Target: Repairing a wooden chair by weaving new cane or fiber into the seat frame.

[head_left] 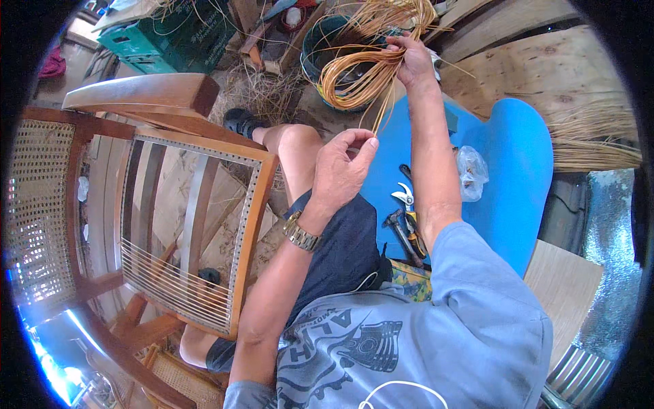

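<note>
My right hand (413,63) is closed around a looped bundle of tan cane strands (354,75), held up over a dark green bucket (315,46). Below it, my left hand (344,167) pinches a few strand ends that hang down from the bundle. To my left stands a wooden chair frame (255,225) with a row of small holes along its seat edges. Parallel strands (170,279) stretch across the near part of the seat opening; the far part shows bare slats. Woven cane (41,198) fills the chair's back.
On the blue surface (511,177) beside me lie pruning shears (405,195), a hammer (402,235) and a clear plastic bag (471,172). Green crates (167,44) stand at the far left. More cane strands (593,140) lie at the right; scraps (262,102) litter the floor.
</note>
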### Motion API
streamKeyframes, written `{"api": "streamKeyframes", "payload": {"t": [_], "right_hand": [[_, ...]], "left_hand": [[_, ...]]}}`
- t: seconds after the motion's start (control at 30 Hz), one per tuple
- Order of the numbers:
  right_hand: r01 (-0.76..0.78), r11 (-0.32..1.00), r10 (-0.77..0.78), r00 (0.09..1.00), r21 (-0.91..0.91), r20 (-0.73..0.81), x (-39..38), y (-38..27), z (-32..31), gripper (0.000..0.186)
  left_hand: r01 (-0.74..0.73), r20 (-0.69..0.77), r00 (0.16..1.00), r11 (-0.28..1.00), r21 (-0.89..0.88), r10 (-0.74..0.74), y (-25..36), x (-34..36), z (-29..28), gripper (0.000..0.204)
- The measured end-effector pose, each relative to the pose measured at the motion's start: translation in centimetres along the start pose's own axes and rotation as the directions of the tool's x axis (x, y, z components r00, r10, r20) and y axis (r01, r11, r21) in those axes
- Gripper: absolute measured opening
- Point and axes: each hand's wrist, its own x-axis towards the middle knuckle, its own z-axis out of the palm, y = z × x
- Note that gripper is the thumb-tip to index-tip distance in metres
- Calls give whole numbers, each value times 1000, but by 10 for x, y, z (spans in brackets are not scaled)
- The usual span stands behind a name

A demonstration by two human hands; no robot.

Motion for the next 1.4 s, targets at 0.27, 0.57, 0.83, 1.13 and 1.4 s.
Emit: {"api": "streamKeyframes", "payload": {"t": [0.27, 0.57, 0.83, 1.13, 1.4], "right_hand": [[-146, 966, 115, 982, 213, 148, 1, -8, -11, 16], [-152, 961, 116, 979, 231, 166, 5, -5, -17, 16], [-165, 955, 124, 977, 247, 174, 9, -2, -18, 17], [-138, 968, 94, 974, 210, 207, 5, -2, -12, 24], [-135, 970, 89, 971, 200, 221, -2, -4, -12, 31]], "left_hand": [[-37, -35, 999, 999, -19, 36, -13, 6, -1, 24], [-169, -197, 965, 984, 47, 175, 2, 9, -5, 20], [-190, -318, 910, 950, 249, 265, 20, 7, -5, 15], [-356, -307, 803, 824, 440, 511, 25, 22, -12, 15], [-324, -251, 850, 835, 444, 463, 28, 18, -11, 12]]}}
